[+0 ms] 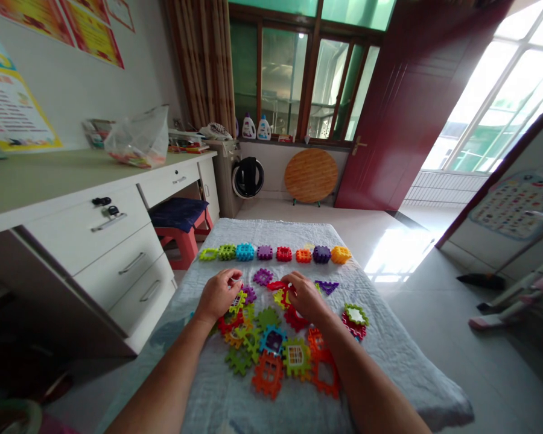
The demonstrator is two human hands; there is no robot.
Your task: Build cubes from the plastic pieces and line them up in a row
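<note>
Loose plastic interlocking building pieces lie in a heap on the cloth-covered table. My left hand (pixel 219 294) is at the heap's left edge, fingers curved and thumb apart. Beside it are a lime piece (pixel 238 301) and a purple gear-shaped piece (pixel 250 295). My right hand (pixel 304 295) bends its fingers down over a red building piece (pixel 277 286); the hand partly hides its grip. Closer to me lie a blue piece (pixel 273 340), an orange window piece (pixel 268 375) and a lime window piece (pixel 297 357). Another purple piece (pixel 263 276) rests between the hands.
Several assembled blocks, including a red block (pixel 284 254) and a yellow block (pixel 341 255), form a row across the far side. A purple triangle (pixel 327 287) and a green-rimmed piece (pixel 356 314) lie to the right. A white desk (pixel 90 175) stands left.
</note>
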